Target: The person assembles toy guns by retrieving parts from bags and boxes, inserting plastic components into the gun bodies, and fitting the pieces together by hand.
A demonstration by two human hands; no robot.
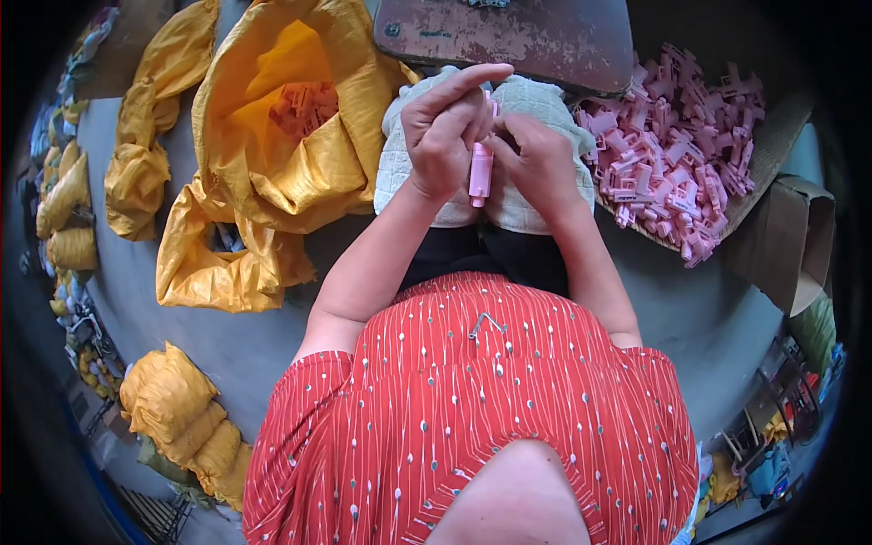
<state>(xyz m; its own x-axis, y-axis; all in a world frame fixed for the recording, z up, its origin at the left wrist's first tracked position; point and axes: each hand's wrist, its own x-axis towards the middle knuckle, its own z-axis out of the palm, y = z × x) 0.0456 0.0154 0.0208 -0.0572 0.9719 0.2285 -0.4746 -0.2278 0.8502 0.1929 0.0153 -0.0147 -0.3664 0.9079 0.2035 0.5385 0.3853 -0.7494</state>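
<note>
A pink plastic part [480, 173] with a round, tube-like lower end stands upright between my hands, above a pale checked cloth [534, 207] spread over my lap. Its upper end is partly hidden by my fingers. My left hand [440, 145] is closed around the part's upper left side, with the index finger stretched out to the right over it. From the other side my right hand [536, 162] pinches the part with thumb and curled fingers.
On the right lies a heap of similar pink parts [668, 145], beside a cardboard box [799, 236]. An open yellow woven sack [232, 118] with reddish-pink parts [304, 109] inside stands at left. A worn dark board [509, 45] is ahead; filled yellow sacks [173, 400] sit lower left.
</note>
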